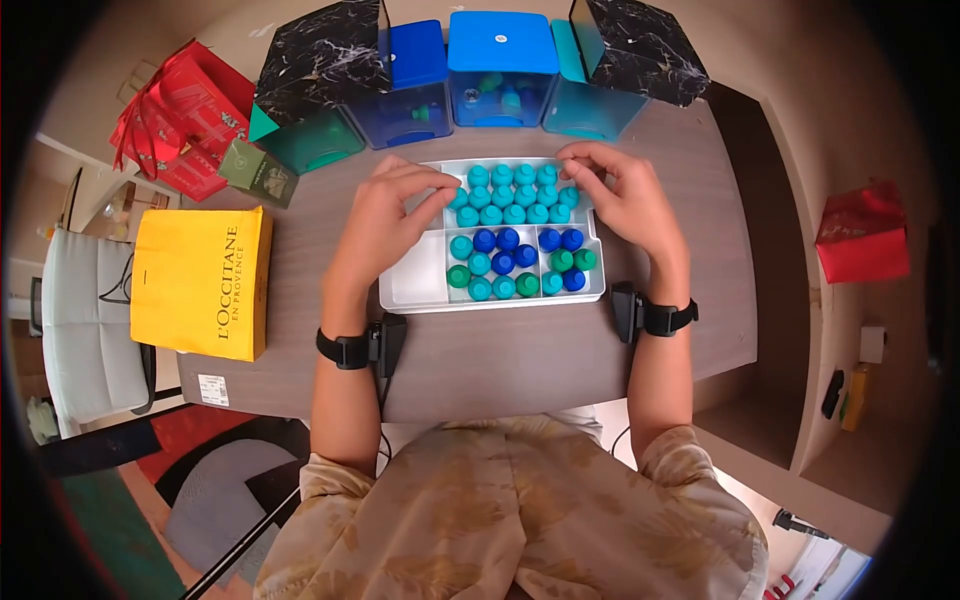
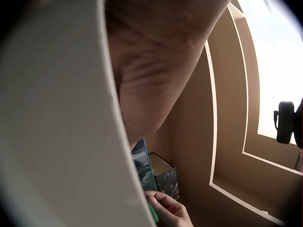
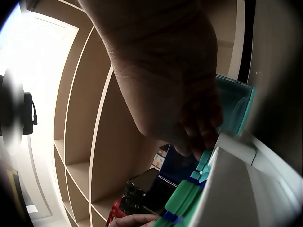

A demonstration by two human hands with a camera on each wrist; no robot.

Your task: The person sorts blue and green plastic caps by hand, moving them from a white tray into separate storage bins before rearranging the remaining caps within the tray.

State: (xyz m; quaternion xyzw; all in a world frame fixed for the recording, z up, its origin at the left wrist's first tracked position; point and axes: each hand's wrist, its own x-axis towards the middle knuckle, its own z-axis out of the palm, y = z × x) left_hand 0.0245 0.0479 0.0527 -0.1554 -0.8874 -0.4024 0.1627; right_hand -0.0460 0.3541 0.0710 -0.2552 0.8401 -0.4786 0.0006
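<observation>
Desk (image 1: 500, 350), tray (image 1: 415, 285) w/ caps (image 1: 512, 195), wrist views: shelving (image 3: 90, 156).

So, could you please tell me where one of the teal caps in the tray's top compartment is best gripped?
Pinch a teal cap by its narrow raised top, from straight above: the caps stand upright and tightly packed in the white tray, so their sides look unreachable.

A row of translucent blue and teal plastic boxes (image 1: 497, 95) walls off the far side of the white compartment tray (image 1: 417, 287); bare brown bench (image 1: 500, 355) lies open nearside.
</observation>
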